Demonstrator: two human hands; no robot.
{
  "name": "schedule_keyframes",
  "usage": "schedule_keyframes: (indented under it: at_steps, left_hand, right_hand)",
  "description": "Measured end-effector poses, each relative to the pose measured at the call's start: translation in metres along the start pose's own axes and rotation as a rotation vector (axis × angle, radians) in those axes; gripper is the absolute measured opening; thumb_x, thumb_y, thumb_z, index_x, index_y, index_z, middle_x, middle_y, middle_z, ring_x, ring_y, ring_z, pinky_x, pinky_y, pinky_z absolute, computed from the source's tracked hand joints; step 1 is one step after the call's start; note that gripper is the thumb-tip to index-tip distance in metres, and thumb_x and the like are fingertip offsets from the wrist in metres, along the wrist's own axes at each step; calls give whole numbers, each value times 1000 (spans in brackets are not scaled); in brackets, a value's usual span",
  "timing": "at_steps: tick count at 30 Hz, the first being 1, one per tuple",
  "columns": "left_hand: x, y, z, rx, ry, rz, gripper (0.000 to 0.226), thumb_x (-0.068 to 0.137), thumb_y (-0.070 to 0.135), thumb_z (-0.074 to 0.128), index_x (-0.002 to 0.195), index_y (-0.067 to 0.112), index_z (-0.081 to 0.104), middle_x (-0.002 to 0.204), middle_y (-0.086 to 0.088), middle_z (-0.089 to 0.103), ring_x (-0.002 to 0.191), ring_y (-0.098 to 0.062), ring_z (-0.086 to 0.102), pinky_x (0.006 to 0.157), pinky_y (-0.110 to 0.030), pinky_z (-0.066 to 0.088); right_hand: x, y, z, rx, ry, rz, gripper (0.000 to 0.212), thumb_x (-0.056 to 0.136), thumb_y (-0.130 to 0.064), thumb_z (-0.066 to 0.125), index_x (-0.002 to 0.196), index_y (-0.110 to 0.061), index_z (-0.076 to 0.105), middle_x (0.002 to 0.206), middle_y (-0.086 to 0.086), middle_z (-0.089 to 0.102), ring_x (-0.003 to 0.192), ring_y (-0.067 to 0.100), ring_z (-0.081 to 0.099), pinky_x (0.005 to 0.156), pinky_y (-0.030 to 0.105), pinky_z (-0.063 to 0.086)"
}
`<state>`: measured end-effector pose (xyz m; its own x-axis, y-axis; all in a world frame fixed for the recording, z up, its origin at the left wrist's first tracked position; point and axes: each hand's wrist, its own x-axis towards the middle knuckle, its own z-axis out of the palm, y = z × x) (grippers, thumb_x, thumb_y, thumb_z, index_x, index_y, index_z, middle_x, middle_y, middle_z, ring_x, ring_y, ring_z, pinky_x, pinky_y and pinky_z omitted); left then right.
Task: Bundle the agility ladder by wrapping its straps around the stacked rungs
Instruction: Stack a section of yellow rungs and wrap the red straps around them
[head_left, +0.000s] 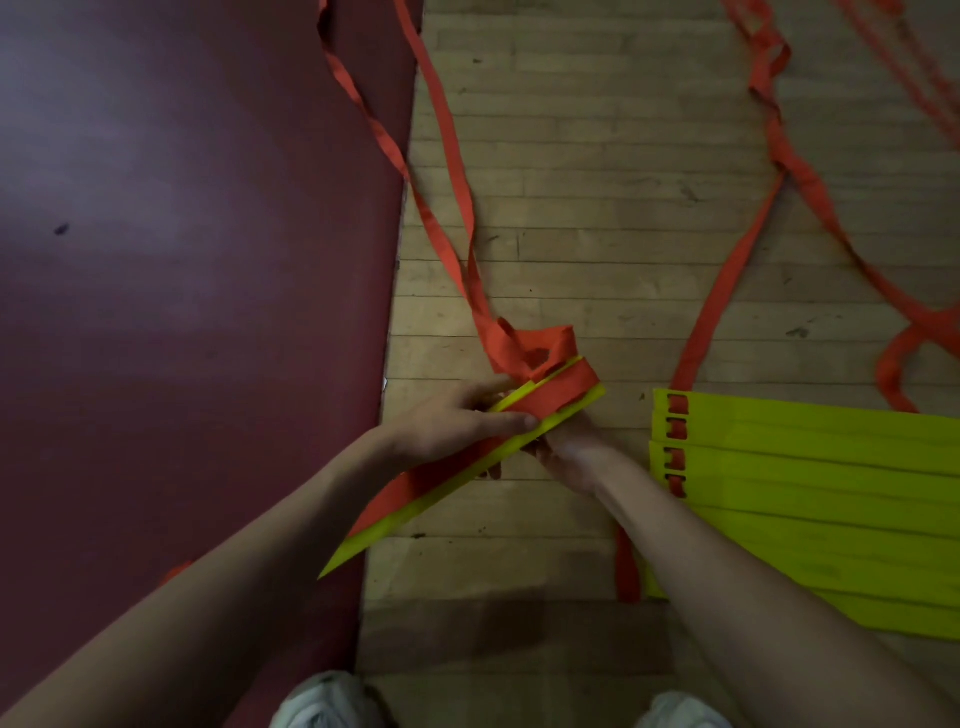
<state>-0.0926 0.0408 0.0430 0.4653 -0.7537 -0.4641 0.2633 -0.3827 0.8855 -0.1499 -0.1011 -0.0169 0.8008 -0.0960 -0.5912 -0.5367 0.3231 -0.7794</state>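
Rung stack (415, 506) lies diag., near-L to far-R; L hand (457, 421) clamps it & strap (561, 387) from above, R hand (566, 457) grips underneath.

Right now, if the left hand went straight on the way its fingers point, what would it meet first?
Probably the orange strap wound around the held rungs, just ahead of the left hand.

I see my left hand (457, 422) gripping a stack of flat yellow plastic ladder rungs (374, 535), thumb pressed on the orange fabric strap (553, 393) wound around it. My right hand (569, 460) holds the stack from beneath. More yellow rungs (805, 467) lie flat on the wooden plank floor (597, 208), beside a maroon mat (182, 260).
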Motion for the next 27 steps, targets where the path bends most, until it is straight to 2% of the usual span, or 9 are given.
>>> schedule_keyframes:
  at_steps: [3,5,9,13,16,18,21,24,27]
  left_hand:
    - [2,-1,1,-15,5,-43,44,92,18,63,134,18,51,93,-4,66,65,-23,64,57,-32,54]
    - [1,0,1,-8,-10,-39,32,93,15,61,125,17,56,90,-4,65,63,-22,63,56,-33,54]
    - [0,1,-1,-15,-23,-32,7,93,14,61,99,12,62,78,-2,65,62,-20,62,56,-34,54]
    - [1,0,-2,-38,-2,-81,14,91,14,63,103,7,62,86,-10,64,64,-23,63,56,-32,54]
    - [2,0,-5,-21,21,-88,22,90,17,66,110,9,63,92,-9,65,66,-22,65,59,-30,55]
    - [3,-2,-6,-14,56,-69,23,90,18,66,111,12,63,101,-4,62,65,-16,67,59,-26,54]
    - [6,-3,-6,21,53,-33,18,92,16,63,109,20,59,100,1,58,65,-8,66,59,-21,52]
    - [9,-7,-4,74,48,-40,19,93,16,62,111,17,58,96,-12,65,73,-21,67,64,-29,56]
    - [13,-12,-1,112,78,-54,41,93,16,61,132,9,48,108,-19,65,91,-35,67,75,-39,58]
  right_hand:
    - [2,-3,2,-72,-13,-9,23,95,-19,50,100,-7,69,101,16,72,90,36,65,82,50,52]
    - [3,-4,1,-146,-27,4,28,94,-23,52,106,-2,66,100,22,70,86,38,64,77,51,53]
    - [2,0,0,-247,-45,63,25,99,-16,41,103,-3,62,92,20,61,81,31,53,52,23,44]
    - [5,13,1,-216,-65,136,28,98,-14,40,103,0,64,86,19,64,81,34,55,54,25,48]
    - [0,7,-4,-152,107,155,23,99,-14,44,91,-8,65,80,11,66,76,25,60,56,25,53]
    - [1,0,-16,-107,291,77,20,99,-10,44,88,-15,60,83,8,65,72,19,60,57,26,52]
    - [1,-25,-31,-102,385,-155,19,100,-10,44,90,-22,56,88,0,62,75,12,58,53,18,47]
    - [-4,-56,-30,-120,359,-315,11,100,-14,47,103,-17,57,90,-3,61,75,5,58,58,13,46]
    - [-8,-70,-19,-345,227,-405,9,98,-22,53,101,-21,62,96,-1,60,89,10,57,76,18,47]
